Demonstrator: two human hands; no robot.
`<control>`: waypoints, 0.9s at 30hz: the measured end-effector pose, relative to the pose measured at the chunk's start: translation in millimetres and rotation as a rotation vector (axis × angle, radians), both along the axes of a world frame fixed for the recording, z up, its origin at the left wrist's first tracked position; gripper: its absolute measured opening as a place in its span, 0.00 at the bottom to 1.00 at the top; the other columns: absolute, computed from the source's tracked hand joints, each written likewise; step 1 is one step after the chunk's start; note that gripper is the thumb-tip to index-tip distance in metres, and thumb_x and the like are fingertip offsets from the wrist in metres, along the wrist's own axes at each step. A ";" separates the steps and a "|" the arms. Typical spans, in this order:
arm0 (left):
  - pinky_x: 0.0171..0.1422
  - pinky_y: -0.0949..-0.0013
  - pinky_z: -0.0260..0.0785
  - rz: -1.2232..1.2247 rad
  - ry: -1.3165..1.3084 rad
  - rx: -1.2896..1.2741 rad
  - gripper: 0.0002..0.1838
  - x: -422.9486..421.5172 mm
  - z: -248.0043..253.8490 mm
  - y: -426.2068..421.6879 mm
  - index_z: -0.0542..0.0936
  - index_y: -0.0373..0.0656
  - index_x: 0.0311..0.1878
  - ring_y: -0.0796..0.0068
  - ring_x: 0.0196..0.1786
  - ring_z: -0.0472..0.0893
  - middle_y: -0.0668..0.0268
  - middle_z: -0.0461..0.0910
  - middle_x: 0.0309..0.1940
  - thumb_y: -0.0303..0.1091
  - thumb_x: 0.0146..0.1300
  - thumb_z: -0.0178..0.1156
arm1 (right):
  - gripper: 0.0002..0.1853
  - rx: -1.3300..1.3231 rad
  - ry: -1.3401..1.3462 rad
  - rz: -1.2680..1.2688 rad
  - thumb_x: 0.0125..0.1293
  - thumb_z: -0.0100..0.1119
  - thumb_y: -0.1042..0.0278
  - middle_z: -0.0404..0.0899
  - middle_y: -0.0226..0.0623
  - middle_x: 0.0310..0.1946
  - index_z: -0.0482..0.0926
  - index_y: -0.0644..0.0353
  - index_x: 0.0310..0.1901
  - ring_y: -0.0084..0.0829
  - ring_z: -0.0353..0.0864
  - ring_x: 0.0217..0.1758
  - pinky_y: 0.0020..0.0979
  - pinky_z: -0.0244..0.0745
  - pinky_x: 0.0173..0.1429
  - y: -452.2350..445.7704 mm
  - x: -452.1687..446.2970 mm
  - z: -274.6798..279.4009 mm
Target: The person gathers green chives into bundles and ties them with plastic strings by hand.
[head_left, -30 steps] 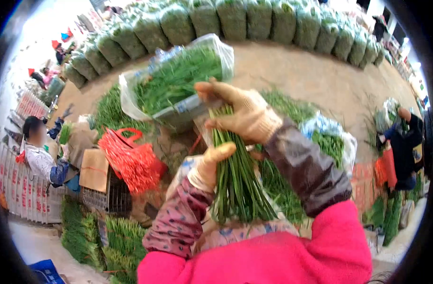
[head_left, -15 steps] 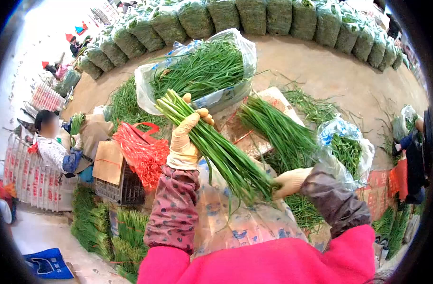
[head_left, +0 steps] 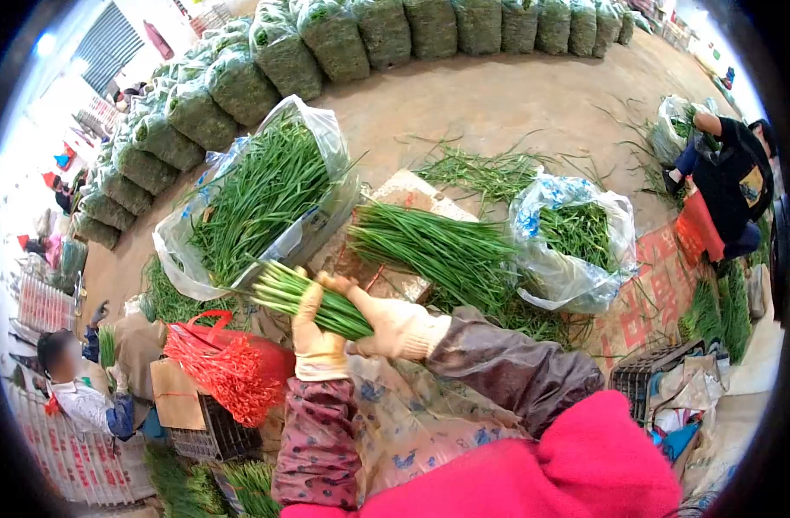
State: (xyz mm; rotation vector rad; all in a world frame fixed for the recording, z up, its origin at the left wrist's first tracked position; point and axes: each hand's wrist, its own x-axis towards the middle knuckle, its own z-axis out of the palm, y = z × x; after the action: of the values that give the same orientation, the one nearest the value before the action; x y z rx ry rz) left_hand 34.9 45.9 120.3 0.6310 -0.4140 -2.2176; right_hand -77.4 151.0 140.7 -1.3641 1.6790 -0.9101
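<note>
A bunch of garlic chives [head_left: 278,289] is held in front of me, pale stem ends pointing up and left. My left hand [head_left: 319,341], in a cream glove, wraps around it from the near side. Close beside it, my right hand [head_left: 399,326], also gloved, grips the same bunch with fingers curled over the stems. The leafy end is mostly hidden behind my hands and sleeves. Beyond them, a larger heap of chives [head_left: 438,246] lies across a pale board [head_left: 421,192]. An open plastic bag [head_left: 181,259] full of chives [head_left: 270,190] stands up and left.
Red ties [head_left: 218,371] hang over a red bag beside a dark crate [head_left: 227,432]. Another plastic bag [head_left: 619,233] with greens stands right. Filled sacks [head_left: 434,30] line the back. One person [head_left: 84,388] sits at left, another [head_left: 732,181] at right.
My right hand has moved from the leafy end up beside my left hand on the bunch. The bunch has come lower and its leaves are now hidden. My view has turned right.
</note>
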 end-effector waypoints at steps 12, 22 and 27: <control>0.59 0.48 0.70 -0.018 -0.308 0.197 0.25 0.7 -133.6 -15.8 0.67 0.50 0.59 0.60 0.56 0.77 0.57 0.79 0.51 0.24 0.60 0.63 | 0.38 0.304 0.587 -0.243 0.52 0.64 0.64 0.79 0.51 0.43 0.60 0.53 0.66 0.49 0.81 0.45 0.43 0.77 0.46 23.4 -134.7 -70.9; 0.61 0.52 0.72 -0.173 -0.111 0.194 0.27 -20.2 -149.5 -16.9 0.69 0.45 0.64 0.59 0.58 0.77 0.55 0.77 0.55 0.24 0.61 0.61 | 0.43 0.112 0.790 -0.184 0.55 0.67 0.54 0.66 0.53 0.63 0.55 0.56 0.69 0.51 0.66 0.65 0.43 0.67 0.63 -108.5 -169.6 -191.6; 0.59 0.57 0.73 -0.246 -0.076 0.064 0.27 -33.0 -153.1 -18.0 0.68 0.45 0.66 0.61 0.54 0.80 0.54 0.80 0.51 0.26 0.63 0.60 | 0.55 0.241 0.944 -0.254 0.55 0.65 0.46 0.50 0.49 0.74 0.39 0.53 0.76 0.49 0.51 0.75 0.55 0.52 0.70 -105.0 -145.1 -239.9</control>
State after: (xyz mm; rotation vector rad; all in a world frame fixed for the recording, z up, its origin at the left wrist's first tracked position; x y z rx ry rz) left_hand 1.9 27.9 -32.9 0.7336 -0.4835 -2.4533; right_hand -222.5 46.0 -99.2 -1.5332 2.6033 -0.1269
